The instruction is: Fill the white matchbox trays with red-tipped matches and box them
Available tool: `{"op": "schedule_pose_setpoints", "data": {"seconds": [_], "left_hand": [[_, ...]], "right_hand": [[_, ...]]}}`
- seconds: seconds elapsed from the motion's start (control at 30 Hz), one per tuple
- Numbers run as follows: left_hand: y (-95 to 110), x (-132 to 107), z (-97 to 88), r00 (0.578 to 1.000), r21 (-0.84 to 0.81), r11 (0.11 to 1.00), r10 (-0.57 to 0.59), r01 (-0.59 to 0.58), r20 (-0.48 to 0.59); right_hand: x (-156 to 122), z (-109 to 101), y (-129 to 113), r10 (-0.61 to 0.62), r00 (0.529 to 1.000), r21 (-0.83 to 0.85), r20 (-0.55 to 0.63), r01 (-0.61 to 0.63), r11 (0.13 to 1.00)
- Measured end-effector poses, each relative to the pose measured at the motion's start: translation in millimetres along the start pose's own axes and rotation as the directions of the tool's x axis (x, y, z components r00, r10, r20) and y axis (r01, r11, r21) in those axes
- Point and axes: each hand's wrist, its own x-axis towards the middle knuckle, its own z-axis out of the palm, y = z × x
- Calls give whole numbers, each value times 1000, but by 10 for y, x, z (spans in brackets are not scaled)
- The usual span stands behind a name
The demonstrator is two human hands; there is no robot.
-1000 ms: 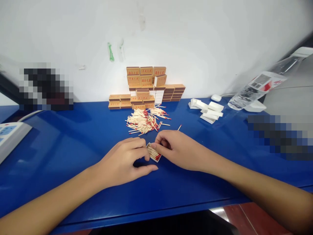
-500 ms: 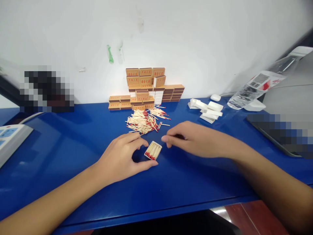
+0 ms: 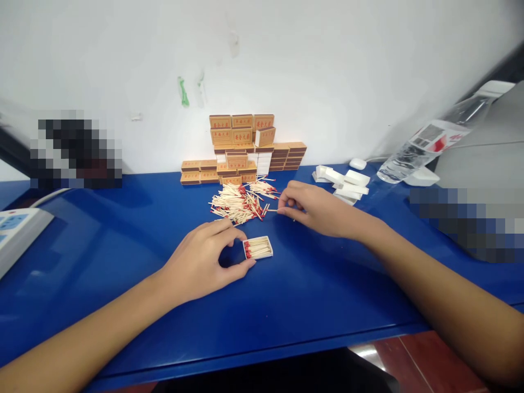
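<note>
A small white matchbox tray [image 3: 271,252] lies on the blue table, filled with matches [image 3: 257,247] whose red heads point left. My left hand [image 3: 204,256] curves around its left end, with thumb and forefinger at the two corners. Beyond it spreads a loose heap of red-tipped matches [image 3: 235,203]. At the heap's right edge my right hand [image 3: 305,207] pinches the end of a single match [image 3: 272,210] between thumb and forefinger. The other fingers of the right hand are curled in.
Several orange matchboxes [image 3: 242,136] are stacked against the white wall. To the right lies a pile of white trays [image 3: 347,180], beside a tilted clear bottle [image 3: 434,136] and a white mouse-like object [image 3: 357,163]. A white device [image 3: 24,229] sits at the left edge.
The tray has turned so its match heads now face left. My right hand has moved up and away from the tray to the heap's edge, where it has pinched a match.
</note>
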Motion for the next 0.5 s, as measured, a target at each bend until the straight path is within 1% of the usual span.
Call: {"op": "schedule_pose_setpoints", "data": {"seconds": [0.1,0.17,0.2,0.27,0.3,0.37,0.5], "left_hand": [[-12,-5,7,1000,11,1000,14,-14,1],[-14,-10,6,1000,13,1000,20,-20,-1],[-15,-12,4,1000,13,1000,23,-23,-3],[-15,-15,-1,1000,8,1000,26,-25,-2],[-16,-15,-4,1000,5,1000,27,-27,0],[-17,-16,-7,1000,4,1000,29,-29,3],[-19,-15,-5,999,6,999,37,-37,2]], "right_hand": [[-66,-49,-242,-77,997,69,10,76,995],[-115,-19,-427,-121,990,103,76,113,988],[-137,12,-509,-138,984,98,117,127,987],[-166,83,-623,-153,975,54,162,146,988],[-171,111,-650,-155,974,28,165,152,988],[-167,135,-647,-154,979,-5,133,156,988],[-120,80,-498,-145,989,-6,26,145,989]]}}
